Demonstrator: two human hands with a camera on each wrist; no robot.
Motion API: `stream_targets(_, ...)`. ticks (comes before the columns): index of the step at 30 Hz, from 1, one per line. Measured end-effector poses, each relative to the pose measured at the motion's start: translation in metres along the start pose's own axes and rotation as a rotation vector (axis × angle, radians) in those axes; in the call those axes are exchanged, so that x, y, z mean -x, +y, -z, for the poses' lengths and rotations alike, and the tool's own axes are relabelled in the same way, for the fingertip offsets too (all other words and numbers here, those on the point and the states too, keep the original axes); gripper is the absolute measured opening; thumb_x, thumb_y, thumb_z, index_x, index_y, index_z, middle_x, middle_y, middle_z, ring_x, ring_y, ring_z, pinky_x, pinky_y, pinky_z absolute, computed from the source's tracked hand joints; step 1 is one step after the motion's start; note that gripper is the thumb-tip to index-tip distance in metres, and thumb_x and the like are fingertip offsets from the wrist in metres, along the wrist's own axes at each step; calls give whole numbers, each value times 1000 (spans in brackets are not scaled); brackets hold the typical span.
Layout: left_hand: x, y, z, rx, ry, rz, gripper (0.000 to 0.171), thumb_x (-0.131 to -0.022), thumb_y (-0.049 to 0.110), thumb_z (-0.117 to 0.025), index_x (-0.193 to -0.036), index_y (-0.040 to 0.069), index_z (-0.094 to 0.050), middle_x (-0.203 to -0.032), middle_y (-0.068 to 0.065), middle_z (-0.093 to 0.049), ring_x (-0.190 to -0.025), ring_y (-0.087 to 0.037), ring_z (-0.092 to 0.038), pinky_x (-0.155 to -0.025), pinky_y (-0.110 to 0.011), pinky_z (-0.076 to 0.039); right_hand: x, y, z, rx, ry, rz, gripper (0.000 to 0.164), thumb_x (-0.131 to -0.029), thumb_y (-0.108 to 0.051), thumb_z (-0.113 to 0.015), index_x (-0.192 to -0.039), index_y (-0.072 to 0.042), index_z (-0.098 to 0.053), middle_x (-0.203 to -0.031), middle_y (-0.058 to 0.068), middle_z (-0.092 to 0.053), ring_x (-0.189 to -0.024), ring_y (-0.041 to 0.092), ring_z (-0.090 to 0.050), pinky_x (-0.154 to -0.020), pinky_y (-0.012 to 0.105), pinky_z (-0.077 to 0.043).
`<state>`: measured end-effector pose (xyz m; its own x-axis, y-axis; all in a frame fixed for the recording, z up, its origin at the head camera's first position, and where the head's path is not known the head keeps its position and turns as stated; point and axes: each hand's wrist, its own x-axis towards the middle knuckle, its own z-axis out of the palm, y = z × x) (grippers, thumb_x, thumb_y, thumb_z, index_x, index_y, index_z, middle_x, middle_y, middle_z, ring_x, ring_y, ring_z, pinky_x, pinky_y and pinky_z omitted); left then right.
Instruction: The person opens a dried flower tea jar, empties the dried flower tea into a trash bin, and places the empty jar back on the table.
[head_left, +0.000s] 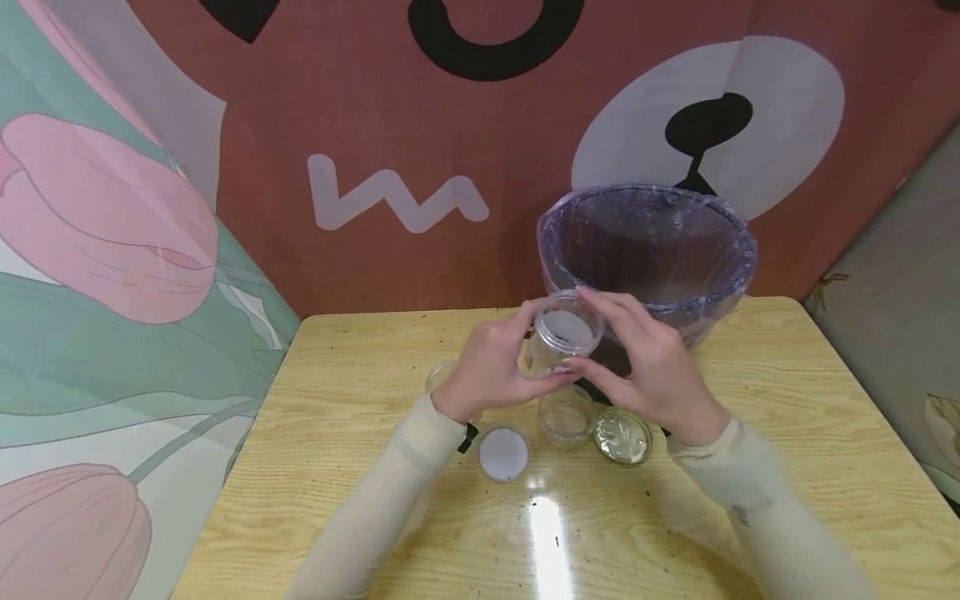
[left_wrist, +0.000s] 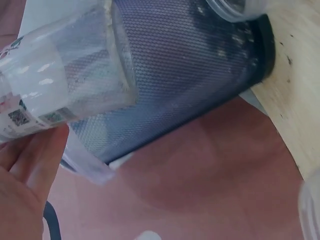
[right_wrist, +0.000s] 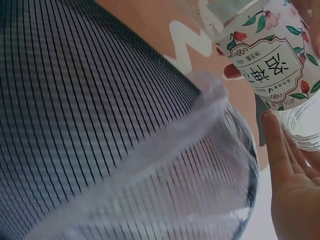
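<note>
Between both hands is a clear plastic jar [head_left: 567,331], its threaded mouth uncovered and facing up toward the head camera. A white label with red flowers and Chinese characters [right_wrist: 272,67] wraps it. My left hand [head_left: 487,367] grips the jar from the left side. My right hand [head_left: 652,367] holds it from the right, fingertips at the rim and thumb lower down. In the left wrist view the jar [left_wrist: 90,65] lies across in front of the mesh bin. Below the hands, another clear jar [head_left: 566,421] stands on the table.
A mesh waste bin [head_left: 551,250] lined with a clear bag stands behind the hands, at the table's back. Near the hands on the wooden table [head_left: 360,375] lie a white round lid [head_left: 503,454] and a gold-rimmed lid [head_left: 622,436]. A further clear container [head_left: 438,375] is partly hidden by the left hand.
</note>
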<state>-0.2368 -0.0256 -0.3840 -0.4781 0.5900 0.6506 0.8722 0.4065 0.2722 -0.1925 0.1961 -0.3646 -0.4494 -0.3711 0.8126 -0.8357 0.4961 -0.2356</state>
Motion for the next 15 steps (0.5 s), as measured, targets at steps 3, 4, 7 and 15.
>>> stream_targets(3, 5, -4, 4, 15, -48, 41, 88, -81, 44, -86, -148, 6, -44, -116, -6, -75, -92, -14, -75, -77, -23, -60, 1, 2, -7, -2, -33, -25, 73, -101, -54, -59, -148, 2, -52, -128, 18, -65, -108, 30, -69, -104, 16, -47)
stream_targets(4, 7, -6, 6, 19, -64, 54, 88, -82, 44, -85, -150, 6, -43, -118, -6, -74, -94, -14, -75, -79, -24, -61, 2, 3, -9, -6, -41, -35, 73, -101, -54, -58, -148, 1, -52, -128, 18, -65, -109, 29, -69, -102, 21, -50)
stream_targets(7, 13, -12, 9, 26, -100, 87, 86, -84, 44, -84, -152, 8, -43, -122, -6, -73, -97, -14, -75, -81, -25, -61, 3, 6, -17, -30, -73, -68, 74, -100, -55, -58, -149, -1, -50, -130, 17, -64, -108, 27, -68, -91, 35, -56)
stream_targets(15, 21, -33, 15, -5, -183, 177, 78, -83, 44, -85, -143, 9, -49, -113, -2, -74, -89, -15, -73, -75, -28, -60, 6, 15, -46, -57, -105, -122, 75, -90, -30, -83, -151, -3, -49, -131, 17, -64, -107, 28, -68, -88, 45, -58)
